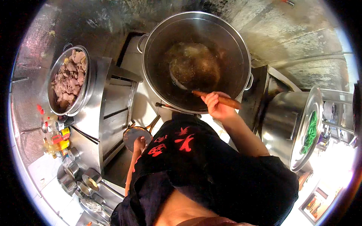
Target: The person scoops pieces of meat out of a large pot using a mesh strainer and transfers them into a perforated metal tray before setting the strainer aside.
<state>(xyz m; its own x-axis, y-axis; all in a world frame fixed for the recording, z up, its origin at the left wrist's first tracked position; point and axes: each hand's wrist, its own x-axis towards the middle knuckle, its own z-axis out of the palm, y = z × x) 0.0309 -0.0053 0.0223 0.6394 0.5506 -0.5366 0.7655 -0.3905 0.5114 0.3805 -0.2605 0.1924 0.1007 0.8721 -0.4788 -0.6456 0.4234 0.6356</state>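
Observation:
My right hand (pixel 217 106) grips the brown wooden handle (pixel 232 103) of a large round utensil, probably a ladle or skimmer (pixel 195 67). Its head sits in the dark liquid of a big steel stockpot (pixel 144 67), and murky liquid blurs its shape. The pot stands directly before me, with a loop handle on each side. Low on the left, my left hand (pixel 139 143) is over a round, dark, flat-topped object (pixel 130 138), possibly a stool seat. Its fingers are too small and shaded to show whether they grip it.
A steel basin of meat pieces (pixel 69 79) stands on the steel counter (pixel 92 118) at left. Bottles (pixel 58 138) and several metal containers (pixel 68 180) are nearer me. At right is another large lidded pot (pixel 280 121) with a green cloth-like thing (pixel 311 132) on its lid (pixel 301 152).

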